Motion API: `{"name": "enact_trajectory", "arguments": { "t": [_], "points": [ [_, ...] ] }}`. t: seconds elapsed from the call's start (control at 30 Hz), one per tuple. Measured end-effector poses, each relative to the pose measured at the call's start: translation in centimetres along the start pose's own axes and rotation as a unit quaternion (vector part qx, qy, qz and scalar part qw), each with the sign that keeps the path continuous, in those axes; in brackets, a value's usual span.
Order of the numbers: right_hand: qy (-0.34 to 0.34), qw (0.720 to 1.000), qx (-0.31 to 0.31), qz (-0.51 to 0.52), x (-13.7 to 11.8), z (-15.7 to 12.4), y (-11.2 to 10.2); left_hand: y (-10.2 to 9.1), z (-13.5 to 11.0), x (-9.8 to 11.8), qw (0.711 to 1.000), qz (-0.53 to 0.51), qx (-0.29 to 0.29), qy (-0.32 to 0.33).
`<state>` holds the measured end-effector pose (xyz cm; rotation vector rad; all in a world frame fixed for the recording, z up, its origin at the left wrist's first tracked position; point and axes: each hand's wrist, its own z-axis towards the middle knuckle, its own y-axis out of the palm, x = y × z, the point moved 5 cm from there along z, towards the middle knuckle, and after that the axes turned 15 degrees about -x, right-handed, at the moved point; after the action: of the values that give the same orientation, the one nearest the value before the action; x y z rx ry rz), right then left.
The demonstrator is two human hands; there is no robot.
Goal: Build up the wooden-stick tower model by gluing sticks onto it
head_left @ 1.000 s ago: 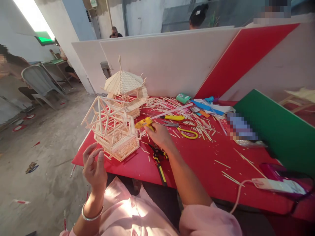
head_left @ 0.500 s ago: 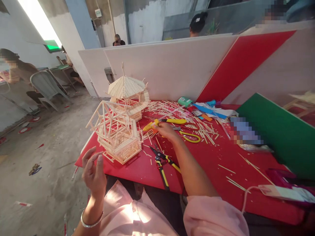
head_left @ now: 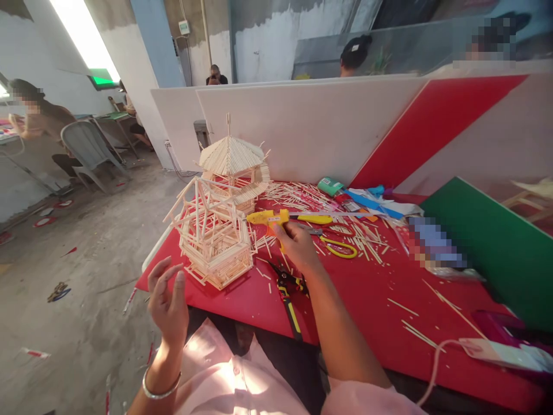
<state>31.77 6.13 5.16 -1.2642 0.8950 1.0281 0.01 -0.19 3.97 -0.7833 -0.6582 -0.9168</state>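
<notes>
My right hand is wrapped round the grip of a yellow hot glue gun, with a long glue stick protruding from its back. The gun's nozzle points left at the upper right side of an open hexagonal frame of thin wooden sticks; whether it touches, I cannot tell. Left of that frame, my left hand is raised, its fingers loosely bent and apart, with nothing visible in them. Behind the frame stands a stick pavilion with a pointed roof.
Black-and-yellow pliers and yellow-handled scissors lie on the red table. Loose sticks are scattered at the back. At right are a green board and a power strip. White panels stand behind the table.
My right hand has lifted the glue gun off the table area and turned it level, its nozzle now close to the frame. The left hand keeps nearly the same pose. The view has shifted slightly.
</notes>
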Motion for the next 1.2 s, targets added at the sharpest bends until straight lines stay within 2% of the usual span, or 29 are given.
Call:
{"name": "enact_trajectory", "arguments": {
  "t": [0.13,0.23,0.37,0.53,0.57,0.63,0.77,0.9,1.0,1.1,1.2],
  "points": [
    [0.010,1.000,-0.009,0.015,-0.2,-1.9,-0.1,-0.1,0.5,-1.0,1.000,0.001,-0.009,-0.015],
    [0.005,1.000,0.016,0.008,-0.8,-1.9,0.0,0.5,1.0,-1.3,0.999,-0.015,-0.031,-0.021],
    [-0.018,0.999,0.026,-0.043,-2.6,-1.0,0.5,0.7,0.9,-1.4,0.999,-0.019,-0.047,-0.016],
    [-0.047,0.991,0.031,-0.122,-4.5,-1.8,1.0,-0.2,0.3,-2.6,0.999,-0.007,-0.044,-0.026],
    [-0.041,0.991,0.030,-0.125,-4.4,-2.0,1.1,-0.4,0.4,-2.8,0.999,0.002,-0.041,-0.026],
    [-0.011,0.997,0.043,-0.068,-3.7,-2.3,1.0,-0.8,0.6,-3.1,0.999,0.017,-0.037,-0.020],
    [0.020,0.991,0.100,0.082,-2.1,-2.7,0.9,-0.8,1.6,-2.9,0.997,0.039,-0.061,0.031],
    [0.015,0.985,0.144,0.092,-2.3,-3.5,0.8,-0.2,2.6,-2.4,0.983,0.087,-0.125,0.106],
    [0.007,0.975,0.185,0.119,-3.1,-3.8,0.5,0.0,3.1,-2.5,0.973,0.101,-0.162,0.132],
    [-0.009,0.978,0.173,0.115,-4.3,-2.7,0.6,0.3,3.4,-2.7,0.964,0.110,-0.187,0.152],
    [-0.022,0.981,0.163,0.102,-5.1,-1.1,0.8,0.6,3.6,-2.5,0.956,0.132,-0.185,0.185]
  ]
}}
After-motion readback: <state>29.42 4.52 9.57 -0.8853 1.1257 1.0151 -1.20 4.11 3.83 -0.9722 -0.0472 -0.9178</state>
